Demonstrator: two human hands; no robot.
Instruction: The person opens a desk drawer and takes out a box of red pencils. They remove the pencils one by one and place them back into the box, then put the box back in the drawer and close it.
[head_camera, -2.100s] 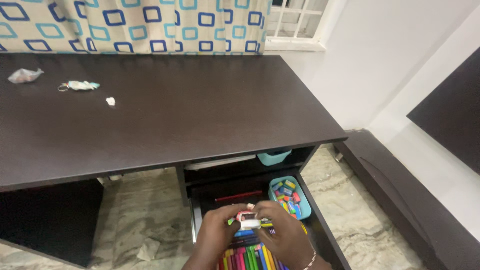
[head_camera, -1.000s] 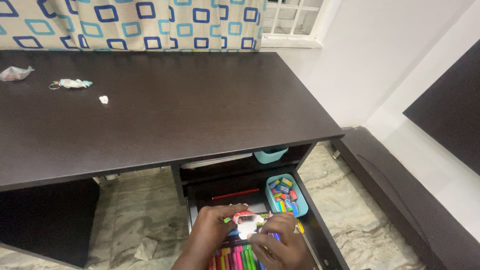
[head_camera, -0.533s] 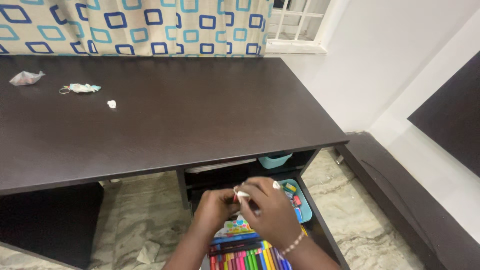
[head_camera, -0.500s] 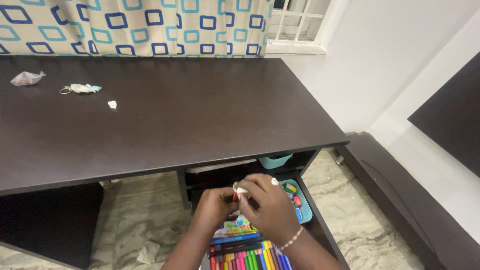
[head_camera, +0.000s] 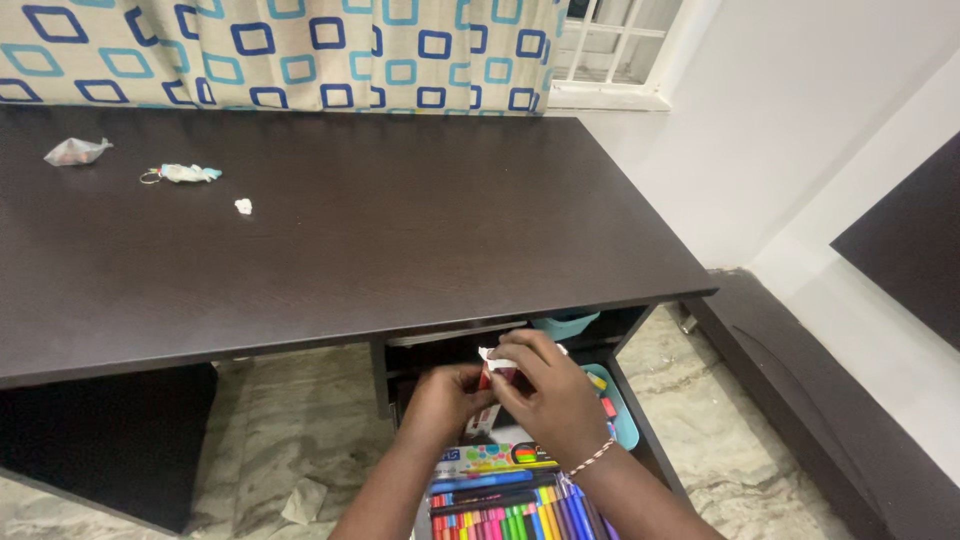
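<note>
Directly above and ahead of both hands, the dark desk edge overhangs, blocking upward passage. To their right, a blue tray crowds the drawer; below them, markers fill it. Leftward, marble floor lies open.

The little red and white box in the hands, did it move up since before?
Yes. The small box now sits up near the desk edge; earlier it was lower, over the open drawer.

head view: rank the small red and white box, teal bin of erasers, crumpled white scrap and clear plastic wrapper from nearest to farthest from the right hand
1. Small red and white box: held at the right hand.
2. Teal bin of erasers: in the open drawer, just right of the hand.
3. Crumpled white scrap: on the desk top, far left.
4. Clear plastic wrapper: at the desk's far left corner.
</note>
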